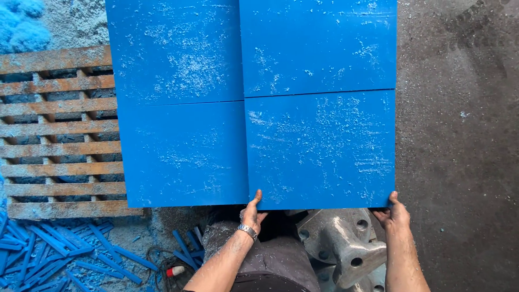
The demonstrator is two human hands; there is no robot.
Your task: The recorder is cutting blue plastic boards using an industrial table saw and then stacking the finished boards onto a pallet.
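Four square blue plastic panels lie side by side in a two-by-two block, dusted with white shavings. My left hand (pixel 251 214) grips the near edge of the near right blue panel (pixel 320 151) at its left corner, thumb on top. At that panel's right corner, my right hand (pixel 391 212) holds the same edge. A metal watch sits on my left wrist. The near left panel (pixel 184 154) touches the held one along a seam.
A wooden slatted pallet (pixel 57 135) lies at the left under the panels. Blue plastic strips (pixel 48 251) litter the floor at the lower left. A grey metal flanged casting (pixel 340 243) sits below the panels. Dark concrete floor (pixel 459 146) spreads at the right.
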